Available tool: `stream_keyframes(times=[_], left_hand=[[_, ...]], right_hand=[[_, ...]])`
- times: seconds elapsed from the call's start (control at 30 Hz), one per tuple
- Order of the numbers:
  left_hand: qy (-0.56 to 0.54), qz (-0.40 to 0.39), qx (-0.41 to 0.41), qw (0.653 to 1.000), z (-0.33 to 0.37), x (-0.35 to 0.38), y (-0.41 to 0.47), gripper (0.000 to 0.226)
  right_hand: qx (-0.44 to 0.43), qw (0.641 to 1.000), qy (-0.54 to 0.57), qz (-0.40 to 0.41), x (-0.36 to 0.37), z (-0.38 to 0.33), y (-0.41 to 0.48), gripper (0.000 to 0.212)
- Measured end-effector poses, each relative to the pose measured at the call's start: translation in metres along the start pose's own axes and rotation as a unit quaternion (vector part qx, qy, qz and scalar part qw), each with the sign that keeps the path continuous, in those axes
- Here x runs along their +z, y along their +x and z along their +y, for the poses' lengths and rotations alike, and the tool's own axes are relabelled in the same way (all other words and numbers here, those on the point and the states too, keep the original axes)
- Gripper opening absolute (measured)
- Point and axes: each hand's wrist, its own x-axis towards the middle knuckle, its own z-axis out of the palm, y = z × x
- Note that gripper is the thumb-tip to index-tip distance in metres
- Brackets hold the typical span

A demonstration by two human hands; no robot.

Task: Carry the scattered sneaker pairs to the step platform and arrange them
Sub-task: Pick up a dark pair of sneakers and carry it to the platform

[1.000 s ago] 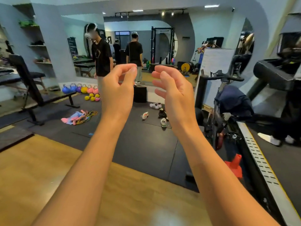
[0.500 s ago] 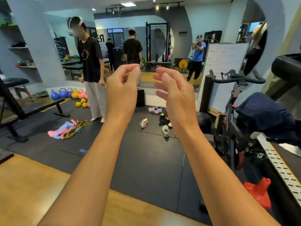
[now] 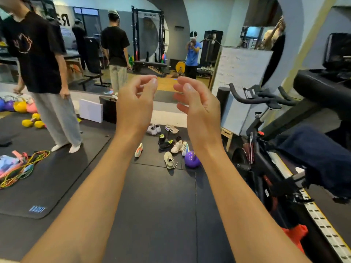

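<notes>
Sneakers [image 3: 169,144] on mat [image 3: 152,196], ball [image 3: 192,159] beside (bike [image 3: 266,149] right).

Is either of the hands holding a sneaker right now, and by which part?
Nothing is held. The left hand and right hand are raised, fingers loosely curled and empty; the sneakers lie on the black mat ahead.

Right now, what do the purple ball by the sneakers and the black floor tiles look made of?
The round purple ball looks like smooth rubber or vinyl: faint sheen, no visible seams. The black floor tiles look like matte rubber matting: dull surface, straight joints between slabs.
</notes>
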Motion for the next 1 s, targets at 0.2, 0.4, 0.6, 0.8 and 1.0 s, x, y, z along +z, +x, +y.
stream_keyframes(times=[0.2, 0.4, 0.6, 0.8, 1.0], left_hand=[[0.017, -0.002, -0.004, 1.0, -0.086, 0.032, 0.104, 0.018], [0.026, -0.02, -0.033, 0.999, -0.16, 0.069, 0.209, 0.017], [0.038, -0.03, -0.046, 0.998, -0.26, 0.096, 0.32, 0.017], [0.012, -0.055, -0.079, 0.995, -0.364, 0.126, 0.437, 0.013], [-0.006, -0.102, -0.113, 0.988, -0.444, 0.183, 0.534, 0.012]], right_hand=[[0.009, 1.0, 0.005, 0.012, 0.019, 0.102, 0.098, 0.03], [0.033, 0.999, 0.001, 0.025, 0.042, 0.189, 0.209, 0.03], [0.058, 0.998, -0.003, 0.01, 0.086, 0.295, 0.307, 0.028], [0.098, 0.993, -0.06, 0.014, 0.126, 0.402, 0.397, 0.026], [0.126, 0.986, -0.103, 0.035, 0.136, 0.481, 0.491, 0.029]])
